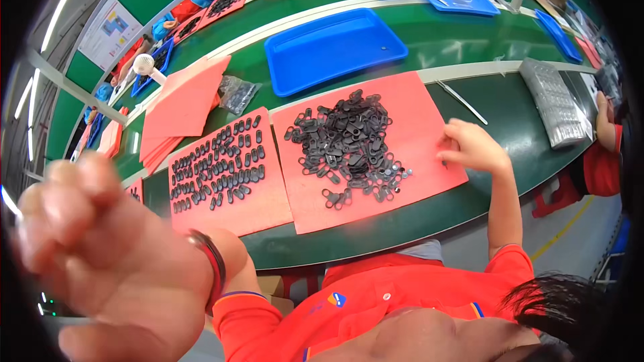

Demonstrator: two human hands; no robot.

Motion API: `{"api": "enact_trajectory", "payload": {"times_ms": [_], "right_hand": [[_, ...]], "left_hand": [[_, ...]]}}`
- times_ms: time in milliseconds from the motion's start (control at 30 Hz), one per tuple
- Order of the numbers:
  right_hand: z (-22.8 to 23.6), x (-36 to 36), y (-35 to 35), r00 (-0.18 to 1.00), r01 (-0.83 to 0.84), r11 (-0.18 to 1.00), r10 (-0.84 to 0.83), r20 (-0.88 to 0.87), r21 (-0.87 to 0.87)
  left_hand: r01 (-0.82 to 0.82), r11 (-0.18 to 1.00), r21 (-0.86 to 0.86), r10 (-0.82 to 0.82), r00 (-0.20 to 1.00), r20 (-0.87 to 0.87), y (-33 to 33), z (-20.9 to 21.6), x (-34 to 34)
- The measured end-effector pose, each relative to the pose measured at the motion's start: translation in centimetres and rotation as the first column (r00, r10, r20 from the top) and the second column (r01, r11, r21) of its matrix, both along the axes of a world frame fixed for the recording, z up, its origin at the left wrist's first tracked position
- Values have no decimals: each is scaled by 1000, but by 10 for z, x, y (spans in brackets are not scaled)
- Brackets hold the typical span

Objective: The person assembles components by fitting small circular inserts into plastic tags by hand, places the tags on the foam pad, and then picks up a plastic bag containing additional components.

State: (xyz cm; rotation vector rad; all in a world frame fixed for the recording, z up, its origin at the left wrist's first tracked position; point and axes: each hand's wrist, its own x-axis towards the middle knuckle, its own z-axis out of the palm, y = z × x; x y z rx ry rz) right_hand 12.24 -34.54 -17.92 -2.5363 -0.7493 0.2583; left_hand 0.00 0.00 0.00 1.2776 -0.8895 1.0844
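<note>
From my head camera, my left hand [100,255] is lifted up very close to the lens, big and blurry. Its fingers are curled together, and I can't tell if anything is inside. My right hand [473,147] rests on the red pad [416,121] on the green table [510,114], fingers bent together, just beside the pile of small black parts [349,144]. I can't tell if it pinches one. Another red pad [265,204] on my left holds black parts in rows [218,164]. A blue tray [335,47] sits behind the pile.
</note>
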Motion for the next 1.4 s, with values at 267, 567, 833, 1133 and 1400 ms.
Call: {"api": "enact_trajectory", "payload": {"times_ms": [267,567,833,1133,1400], "right_hand": [[1,-32,-1,990,139,987,-136,-37,79],[-5,-32,-3,997,74,978,-79,18,193],[20,-4,26,996,-18,919,51,-74,393],[14,20,81,957,-285,869,282,68,405],[-13,22,82,979,-28,823,136,-149,567]], "left_hand": [[835,532,-140,-846,530,-55,-15,-14,-36],[911,-198,361,-765,87,-638,0,-68,-2],[257,704,662,310,727,-613,17,-157,102],[-254,422,870,714,684,-146,28,-226,154],[-388,619,683,671,713,-204,23,-218,156]]}}
